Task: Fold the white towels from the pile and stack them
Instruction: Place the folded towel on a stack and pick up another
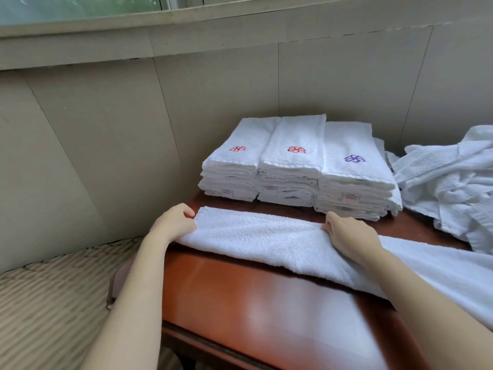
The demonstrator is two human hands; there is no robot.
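Observation:
A long white towel, folded lengthwise, lies across the reddish wooden table and runs off to the lower right. My left hand pinches its left end at the table's left edge. My right hand grips the towel near its middle, fingers curled over the far edge. Behind the towel stand three stacks of folded white towels, two topped with red embroidery and the right one with purple. A loose pile of unfolded white towels lies at the right.
A beige panelled wall rises right behind the stacks, with a window ledge above. A striped carpet covers the floor to the left of the table. A dark chair or bag edge sits against the table's left side.

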